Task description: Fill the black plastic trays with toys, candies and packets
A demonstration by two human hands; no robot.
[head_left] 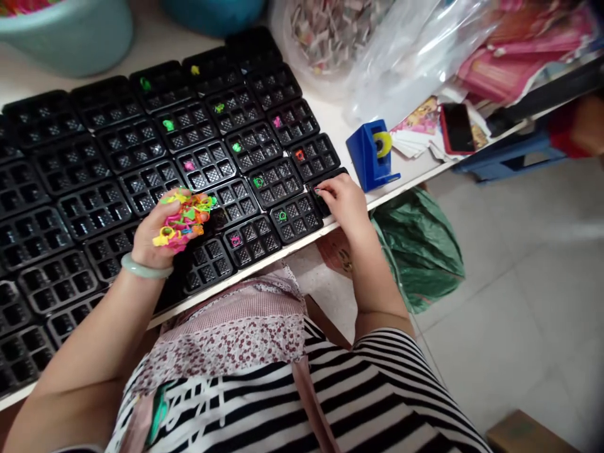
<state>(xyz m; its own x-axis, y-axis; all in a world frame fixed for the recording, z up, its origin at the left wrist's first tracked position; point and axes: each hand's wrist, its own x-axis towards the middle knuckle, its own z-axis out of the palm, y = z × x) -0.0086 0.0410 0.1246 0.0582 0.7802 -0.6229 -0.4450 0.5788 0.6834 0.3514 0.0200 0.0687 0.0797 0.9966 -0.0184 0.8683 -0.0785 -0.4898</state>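
Observation:
My left hand, with a pale bangle at the wrist, cups a pile of small plastic pieces in pink, yellow, green and orange. Rows of black compartment trays cover the table beneath it. Single coloured pieces lie in several trays, among them a green one, a pink one and a red one. At the right end of the front row, my right hand reaches into a tray with thumb and fingertips pinched together. Whatever lies between those fingertips is too small to make out.
A blue tape dispenser stands right of the trays, near a phone and printed cards. Behind are a pale tub, a container of small wrapped pieces and clear plastic bags. A green bag hangs below the table edge.

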